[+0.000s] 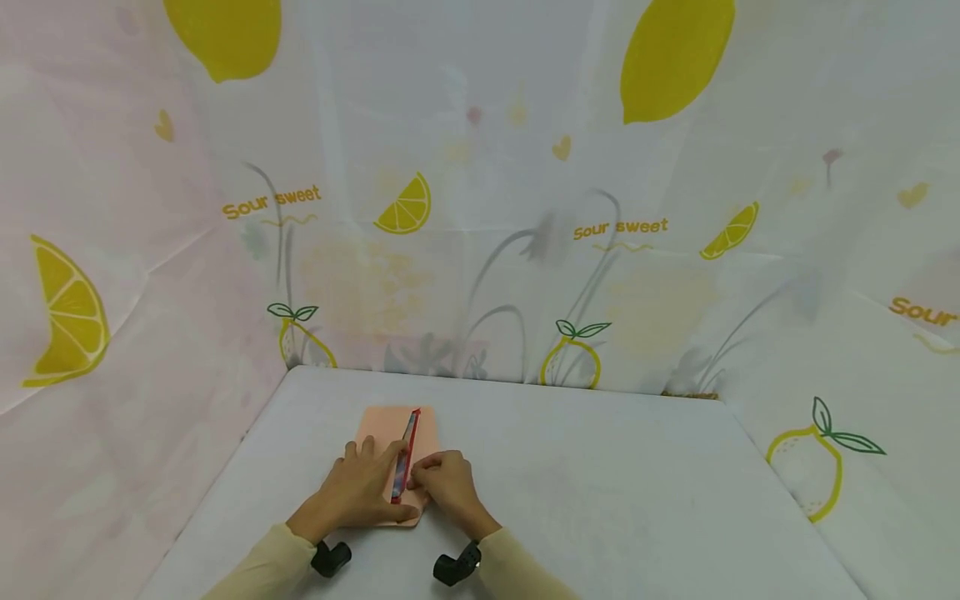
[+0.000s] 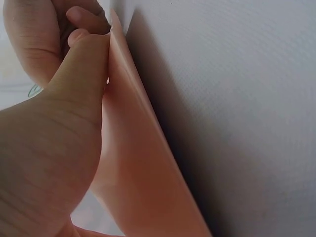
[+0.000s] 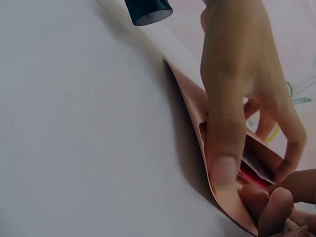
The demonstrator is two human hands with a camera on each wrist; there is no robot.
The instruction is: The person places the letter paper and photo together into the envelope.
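Observation:
A flat salmon-pink envelope [image 1: 381, 422] lies on the table, with a long opening down its right side. In that opening shows a narrow red-edged, bluish patterned piece [image 1: 401, 475]; the right wrist view catches its red part [image 3: 254, 178] inside. My left hand [image 1: 360, 485] is spread over the envelope, thumb pressing the near side and index finger across the opening, which gapes between them. Right beside it, my right hand [image 1: 452, 487] has curled fingers and pinches the envelope's edge at the opening. From the left wrist, the envelope's side [image 2: 138, 158] appears raised and bowed.
The envelope is on a white table [image 1: 600, 483], toward its left side. A lemon-printed cloth [image 1: 480, 283] hangs behind the table and along both sides. Dark wrist cameras [image 1: 330, 558] sit under both sleeves.

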